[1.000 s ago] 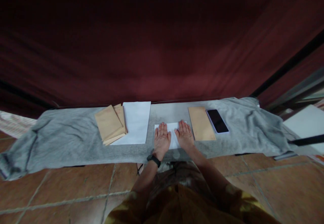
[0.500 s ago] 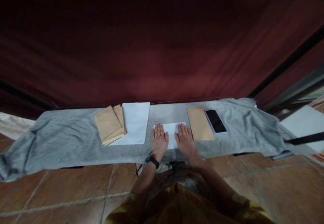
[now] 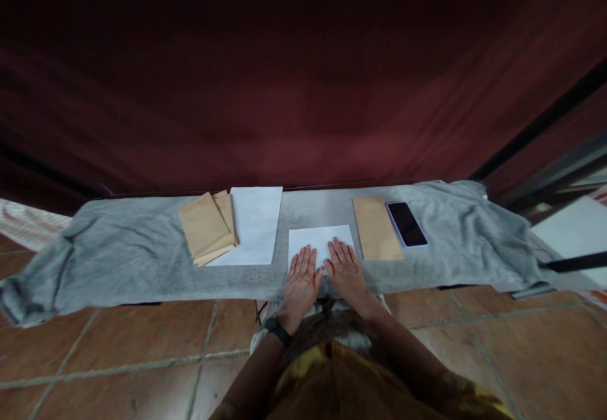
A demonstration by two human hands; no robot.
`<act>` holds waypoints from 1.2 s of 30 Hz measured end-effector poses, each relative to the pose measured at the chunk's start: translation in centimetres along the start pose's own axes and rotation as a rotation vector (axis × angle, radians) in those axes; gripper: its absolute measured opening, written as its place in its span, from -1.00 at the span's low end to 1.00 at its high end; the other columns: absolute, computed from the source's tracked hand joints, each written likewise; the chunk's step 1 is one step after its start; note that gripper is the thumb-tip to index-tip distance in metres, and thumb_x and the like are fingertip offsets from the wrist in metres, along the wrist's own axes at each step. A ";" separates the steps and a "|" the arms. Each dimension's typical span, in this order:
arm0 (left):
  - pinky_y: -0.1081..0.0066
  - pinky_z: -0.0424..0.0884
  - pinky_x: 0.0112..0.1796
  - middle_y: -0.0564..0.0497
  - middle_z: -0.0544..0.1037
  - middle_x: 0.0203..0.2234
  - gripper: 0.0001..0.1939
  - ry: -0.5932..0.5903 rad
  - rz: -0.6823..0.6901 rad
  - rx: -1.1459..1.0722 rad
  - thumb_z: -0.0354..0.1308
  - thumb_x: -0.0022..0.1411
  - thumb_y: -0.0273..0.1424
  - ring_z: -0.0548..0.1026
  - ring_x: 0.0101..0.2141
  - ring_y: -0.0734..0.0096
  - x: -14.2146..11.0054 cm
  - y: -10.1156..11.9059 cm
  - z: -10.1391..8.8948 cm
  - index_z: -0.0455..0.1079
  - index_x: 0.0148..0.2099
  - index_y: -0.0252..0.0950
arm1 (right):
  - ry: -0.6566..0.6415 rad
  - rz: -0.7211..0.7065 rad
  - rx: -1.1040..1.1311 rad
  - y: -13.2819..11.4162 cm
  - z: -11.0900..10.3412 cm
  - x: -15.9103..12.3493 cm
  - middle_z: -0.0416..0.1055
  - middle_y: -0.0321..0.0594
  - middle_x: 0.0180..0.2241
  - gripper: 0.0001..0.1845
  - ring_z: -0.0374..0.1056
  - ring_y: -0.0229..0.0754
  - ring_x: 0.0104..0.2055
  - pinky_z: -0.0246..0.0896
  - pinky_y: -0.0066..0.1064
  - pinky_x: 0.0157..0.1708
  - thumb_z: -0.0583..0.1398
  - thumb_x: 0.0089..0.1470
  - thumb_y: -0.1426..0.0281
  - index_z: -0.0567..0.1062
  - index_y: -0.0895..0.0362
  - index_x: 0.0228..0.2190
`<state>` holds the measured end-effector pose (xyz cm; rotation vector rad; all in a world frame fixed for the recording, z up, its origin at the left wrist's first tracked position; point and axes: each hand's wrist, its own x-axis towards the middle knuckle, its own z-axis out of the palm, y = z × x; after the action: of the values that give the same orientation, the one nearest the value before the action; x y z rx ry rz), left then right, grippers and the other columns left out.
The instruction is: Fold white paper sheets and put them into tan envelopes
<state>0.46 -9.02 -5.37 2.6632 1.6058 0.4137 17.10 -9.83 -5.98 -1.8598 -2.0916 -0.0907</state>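
Observation:
A small white sheet of paper, perhaps folded, lies flat in front of me on the grey cloth. My left hand rests palm down on its lower left part, fingers stretched out, a dark band on the wrist. Across the lower right part of the paper lies my right hand, also flat with fingers extended. The two thumbs come close together near the sheet's lower middle. Just right of the paper is a single brown envelope, not touched by either hand.
Several brown envelopes lie overlapped at left, partly covering a larger white paper. A phone with a dark screen sits right of the single envelope. Grey cloth covers the narrow surface; a dark red curtain hangs behind it.
Both hands have slid down the small white paper toward me, uncovering its upper part. The envelopes and phone lie as before; the view has shifted slightly.

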 end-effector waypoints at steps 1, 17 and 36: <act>0.05 0.15 0.34 -0.23 0.15 0.41 -0.40 0.009 -0.011 0.000 -0.16 0.52 -0.26 0.06 0.42 0.16 -0.2 -0.1 0.0 0.00 0.48 -0.41 | 0.005 0.007 -0.011 0.1 0.0 -0.2 0.14 0.08 0.38 -0.43 0.05 0.04 0.43 -0.01 -0.04 0.36 0.03 0.41 0.28 0.25 0.29 0.32; -0.11 0.17 0.31 -0.39 0.17 0.38 -0.34 0.080 -0.199 0.015 -0.19 0.51 -0.21 0.09 0.40 0.00 -2.5 -0.5 -0.8 -0.10 0.49 -0.49 | 0.084 0.096 0.018 1.0 -0.4 -3.0 0.03 0.22 0.40 -0.29 0.07 0.16 0.41 0.06 0.06 0.33 -0.04 0.43 0.26 -0.07 0.35 0.42; 0.02 0.13 0.36 -0.22 0.11 0.43 -0.33 -0.073 0.047 -0.046 -0.17 0.42 -0.45 0.02 0.43 0.20 -2.8 2.2 -0.8 -0.16 0.51 -0.40 | -0.045 -0.105 0.117 -0.4 -1.9 -4.5 0.11 -0.04 0.40 -0.39 0.01 -0.06 0.45 -0.07 -0.07 0.42 -0.01 0.43 0.22 0.15 0.20 0.38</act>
<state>0.90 -12.61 -4.90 2.6534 1.4980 0.3454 17.53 -14.68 -5.41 -1.6999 -2.1753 0.0477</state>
